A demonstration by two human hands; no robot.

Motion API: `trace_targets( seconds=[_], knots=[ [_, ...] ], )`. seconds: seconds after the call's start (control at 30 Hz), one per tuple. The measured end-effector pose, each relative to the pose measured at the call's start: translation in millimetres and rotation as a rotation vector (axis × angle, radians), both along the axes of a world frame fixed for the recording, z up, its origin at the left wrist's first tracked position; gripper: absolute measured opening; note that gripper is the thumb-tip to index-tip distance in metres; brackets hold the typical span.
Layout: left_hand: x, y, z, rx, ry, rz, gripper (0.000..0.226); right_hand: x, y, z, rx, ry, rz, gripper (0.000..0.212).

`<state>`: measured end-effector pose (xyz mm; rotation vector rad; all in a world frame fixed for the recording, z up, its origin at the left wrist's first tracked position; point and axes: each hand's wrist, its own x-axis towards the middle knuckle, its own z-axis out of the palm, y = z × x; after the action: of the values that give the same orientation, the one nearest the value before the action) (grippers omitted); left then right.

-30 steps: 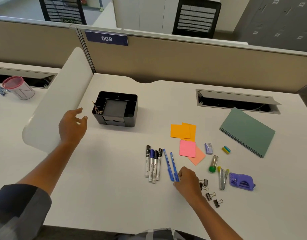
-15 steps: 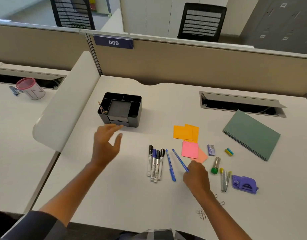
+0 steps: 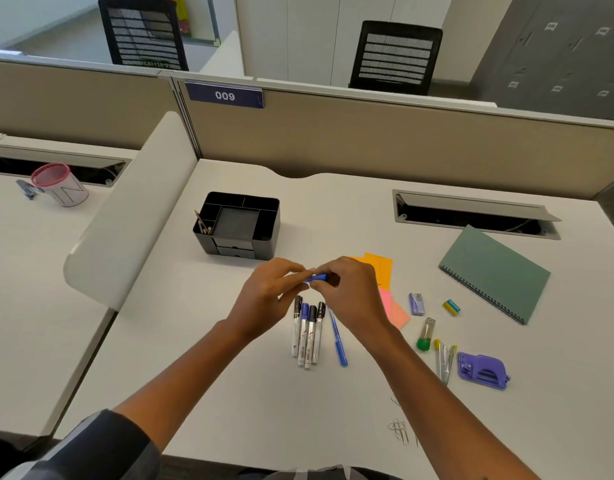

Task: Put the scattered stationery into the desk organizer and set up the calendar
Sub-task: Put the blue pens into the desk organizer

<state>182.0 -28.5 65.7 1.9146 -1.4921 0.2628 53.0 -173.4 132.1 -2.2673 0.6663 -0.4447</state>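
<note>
My left hand [image 3: 269, 294] and my right hand [image 3: 350, 292] meet above the desk, both pinching one blue pen [image 3: 317, 278] held level between them. Below them lie several markers [image 3: 307, 332] side by side and a second blue pen [image 3: 337, 336]. The black desk organizer [image 3: 239, 223] stands behind the hands, with a pair of scissors in its left slot. Orange sticky notes [image 3: 380, 266] and pink ones [image 3: 388, 303] are partly hidden by my right hand. The green spiral-bound calendar [image 3: 494, 273] lies flat at the right.
To the right lie a staple box [image 3: 416, 304], an eraser [image 3: 451, 307], a green-capped glue tube [image 3: 426, 336], a stapler remover [image 3: 445, 362] and a purple hole punch [image 3: 482, 371]. Paper clips [image 3: 399, 431] sit near the front edge. A cable slot [image 3: 471, 216] opens at the back right.
My right hand lifted one blue pen off the desk and my left hand came across from the left to grip it too. The view shifted closer.
</note>
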Motion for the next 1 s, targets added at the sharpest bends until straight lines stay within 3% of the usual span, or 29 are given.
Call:
trace_targets(
  seconds=[0.27,0.37,0.43,0.53,0.63,0.87,1.0],
  knots=[
    [26.3,7.2,17.7,-0.061,0.042,0.019,0.028,29.8,11.6,5.7,0.009,-0.126,0.106,0.023],
    [48.0,7.6,29.1,-0.089,0.085,0.051,0.024,35.3,14.0,6.3,0.101,-0.134,0.126,0.051],
    [71.3,8.2,43.2,-0.137,0.131,0.138,0.024,33.2,12.4,3.2,0.119,-0.114,0.129,0.063],
    [117.3,12.9,63.8,-0.246,0.277,0.313,0.019,22.8,7.7,-7.0,0.141,-0.080,0.112,0.061],
    [167.9,21.6,79.6,-0.301,0.318,0.433,0.040,9.3,2.2,-18.4,0.164,-0.031,0.061,0.056],
    [232.3,28.0,62.5,-0.059,0.292,0.571,0.044,-18.2,-12.6,-44.9,0.164,0.026,-0.014,0.045],
    [244.9,28.4,39.5,0.057,0.325,0.600,0.017,-28.3,-18.6,-55.5,0.139,0.058,-0.038,0.040]
  ],
)
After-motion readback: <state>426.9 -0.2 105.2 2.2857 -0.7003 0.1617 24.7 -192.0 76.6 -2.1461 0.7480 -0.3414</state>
